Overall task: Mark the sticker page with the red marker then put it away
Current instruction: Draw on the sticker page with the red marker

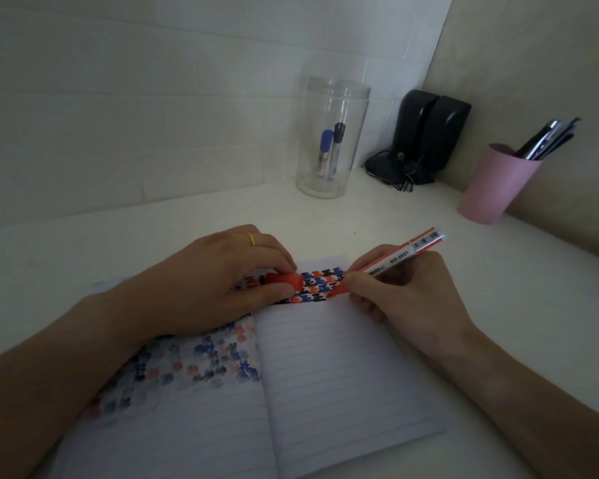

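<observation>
On the white desk (187, 216) an open lined notebook (325, 375) lies, with its sticker page (322, 283) at about 12 o'clock. The left hand (218, 278) presses the page, and its fingers are closed around the red cap (286, 281). At 3 o'clock of it, the right hand (402, 288) pinches the red marker (395, 261), tip down on the stickers. I think the marking step is in progress; next the cap must go back on, probably before the marker goes into the clear jar (329, 140) at 12 o'clock. The barrel reads something like "WB-8801".
</observation>
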